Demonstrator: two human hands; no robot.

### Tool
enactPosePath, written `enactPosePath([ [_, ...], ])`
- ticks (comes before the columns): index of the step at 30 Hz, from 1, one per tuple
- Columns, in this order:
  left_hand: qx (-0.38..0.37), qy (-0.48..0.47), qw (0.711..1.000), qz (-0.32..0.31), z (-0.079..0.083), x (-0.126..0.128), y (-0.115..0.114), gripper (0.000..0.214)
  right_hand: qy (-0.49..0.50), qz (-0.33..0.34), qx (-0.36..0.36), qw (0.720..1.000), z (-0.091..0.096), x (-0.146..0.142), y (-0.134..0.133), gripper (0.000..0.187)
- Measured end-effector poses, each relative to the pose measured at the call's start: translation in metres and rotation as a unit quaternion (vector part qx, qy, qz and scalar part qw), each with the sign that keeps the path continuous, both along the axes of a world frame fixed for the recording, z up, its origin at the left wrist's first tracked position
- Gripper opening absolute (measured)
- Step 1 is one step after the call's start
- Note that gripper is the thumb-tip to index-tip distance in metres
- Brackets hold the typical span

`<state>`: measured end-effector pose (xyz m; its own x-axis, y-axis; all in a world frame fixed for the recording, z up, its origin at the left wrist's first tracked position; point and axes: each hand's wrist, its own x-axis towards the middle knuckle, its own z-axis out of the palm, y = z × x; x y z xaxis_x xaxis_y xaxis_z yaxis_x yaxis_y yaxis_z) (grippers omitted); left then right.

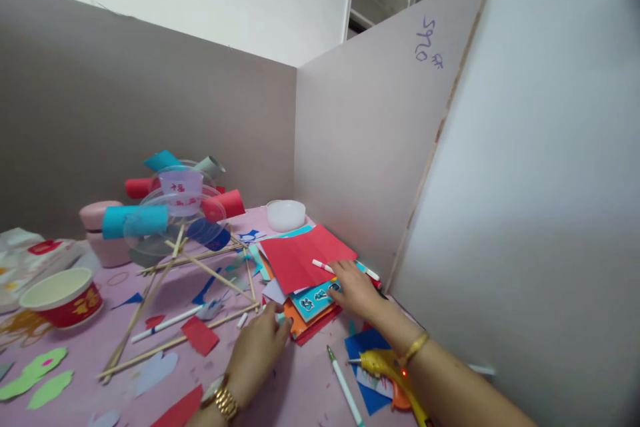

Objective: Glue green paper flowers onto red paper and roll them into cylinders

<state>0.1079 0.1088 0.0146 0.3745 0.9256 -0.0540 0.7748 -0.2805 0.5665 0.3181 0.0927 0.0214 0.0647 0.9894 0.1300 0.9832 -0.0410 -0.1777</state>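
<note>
My left hand [263, 347], with a gold-coloured watch at the wrist, rests low at the near left edge of a stack of coloured paper. Its thumb and fingers are slightly apart, and nothing shows clearly held between them. My right hand [356, 290] lies over the stack's right side, thumb apart from the fingers. Under its fingertips a white marker [321, 265] lies across the red paper [295, 257]; part of the marker is hidden. Below the red sheet are a blue sheet with stickers [307, 306] and orange sheets [299, 327].
A yellow hot glue gun [380, 362] with a red light lies under my right forearm, beside a green-tipped pen [345, 384]. At left stands a stick frame [175, 250] bearing a plastic cup [181, 187] and paper tubes. A red paper bowl [65, 304] sits farther left. Grey partitions [345, 134] enclose the table.
</note>
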Motion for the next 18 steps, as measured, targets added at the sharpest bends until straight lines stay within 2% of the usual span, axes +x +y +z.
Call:
enactPosePath([
  [2, -0.046, -0.037, 0.998, 0.008, -0.004, 0.008, 0.007, 0.026, 0.008, 0.020, -0.004, 1.000, -0.007, -0.007, 0.020, 0.070],
  [3, -0.075, -0.054, 0.996, 0.015, -0.006, 0.012, 0.010, 0.026, 0.010, 0.024, -0.010, 1.000, -0.011, -0.009, 0.029, 0.069],
  [8, -0.198, -0.136, 0.969, 0.057, -0.017, 0.025, 0.018, 0.026, -0.005, 0.032, -0.027, 0.999, -0.024, -0.014, 0.055, 0.038],
  [13, -0.257, -0.227, 0.935, 0.091, -0.022, 0.033, 0.024, 0.024, -0.034, 0.033, -0.032, 0.998, -0.024, -0.015, 0.058, 0.027],
  [18, -0.288, -0.303, 0.903, 0.104, -0.022, 0.040, 0.027, 0.026, -0.045, 0.037, -0.037, 0.998, -0.023, -0.009, 0.056, 0.024],
])
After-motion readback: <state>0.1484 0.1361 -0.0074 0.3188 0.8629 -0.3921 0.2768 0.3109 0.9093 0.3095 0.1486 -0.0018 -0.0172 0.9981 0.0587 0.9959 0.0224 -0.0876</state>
